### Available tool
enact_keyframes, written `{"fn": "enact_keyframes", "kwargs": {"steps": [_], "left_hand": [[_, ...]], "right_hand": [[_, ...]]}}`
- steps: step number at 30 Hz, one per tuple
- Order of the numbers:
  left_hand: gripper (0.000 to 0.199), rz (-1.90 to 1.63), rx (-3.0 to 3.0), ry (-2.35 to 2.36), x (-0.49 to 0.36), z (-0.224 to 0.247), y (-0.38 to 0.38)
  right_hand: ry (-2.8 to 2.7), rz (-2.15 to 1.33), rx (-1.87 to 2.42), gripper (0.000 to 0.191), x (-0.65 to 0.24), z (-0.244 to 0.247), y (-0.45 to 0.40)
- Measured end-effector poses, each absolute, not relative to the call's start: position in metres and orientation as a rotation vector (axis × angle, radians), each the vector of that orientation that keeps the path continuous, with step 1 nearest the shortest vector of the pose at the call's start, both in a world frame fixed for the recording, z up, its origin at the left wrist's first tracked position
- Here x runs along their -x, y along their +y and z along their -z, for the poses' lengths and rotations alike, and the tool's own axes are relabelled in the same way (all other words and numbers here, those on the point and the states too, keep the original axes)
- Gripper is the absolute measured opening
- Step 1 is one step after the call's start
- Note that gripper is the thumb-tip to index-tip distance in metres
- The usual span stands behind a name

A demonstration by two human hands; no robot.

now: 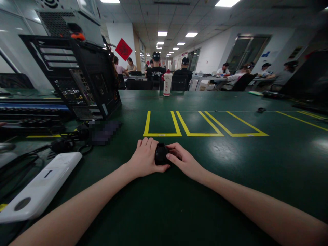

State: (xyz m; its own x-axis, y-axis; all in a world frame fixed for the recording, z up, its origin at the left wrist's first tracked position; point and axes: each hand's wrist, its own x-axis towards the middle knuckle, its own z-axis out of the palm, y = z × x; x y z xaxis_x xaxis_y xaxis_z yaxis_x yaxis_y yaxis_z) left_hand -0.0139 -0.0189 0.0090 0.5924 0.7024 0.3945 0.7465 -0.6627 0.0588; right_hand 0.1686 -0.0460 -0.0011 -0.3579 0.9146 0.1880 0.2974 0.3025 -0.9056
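Between my two hands, low over the green table (179, 205), is a small black rounded object (161, 155) with a glossy face and a raised edge on top; its exact kind I cannot make out. My left hand (146, 155) wraps its left side, with the thumb along the bottom. From the right, my right hand (183, 159) grips it between thumb and bent fingers. Just beyond the hands, yellow tape (164, 135) marks several bays on the tabletop.
At the left stand an opened black computer case (84, 75), black cables (20, 171) and a long white device (43, 188). A white and red bottle (167, 83) is at the far edge. A small black item (261, 109) lies right. Several people sit at desks beyond.
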Motion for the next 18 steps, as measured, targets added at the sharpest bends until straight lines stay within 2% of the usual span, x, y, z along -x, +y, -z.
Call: {"fn": "enact_keyframes", "kwargs": {"steps": [8, 13, 18], "left_hand": [[0.063, 0.59, 2.691, -1.232, 0.0136, -0.009, -0.0191], [0.065, 0.559, 2.701, -1.236, 0.0136, -0.0106, -0.0198], [0.064, 0.575, 2.71, -1.233, 0.0144, -0.0103, -0.0196]], "right_hand": [[-1.922, -0.971, 0.979, 0.029, -0.1695, -0.0016, -0.0498], [-1.844, -1.043, 1.017, 0.019, -0.1691, 0.0003, -0.0469], [-1.842, -1.014, 1.071, 0.026, -0.1682, 0.0001, -0.0475]]}}
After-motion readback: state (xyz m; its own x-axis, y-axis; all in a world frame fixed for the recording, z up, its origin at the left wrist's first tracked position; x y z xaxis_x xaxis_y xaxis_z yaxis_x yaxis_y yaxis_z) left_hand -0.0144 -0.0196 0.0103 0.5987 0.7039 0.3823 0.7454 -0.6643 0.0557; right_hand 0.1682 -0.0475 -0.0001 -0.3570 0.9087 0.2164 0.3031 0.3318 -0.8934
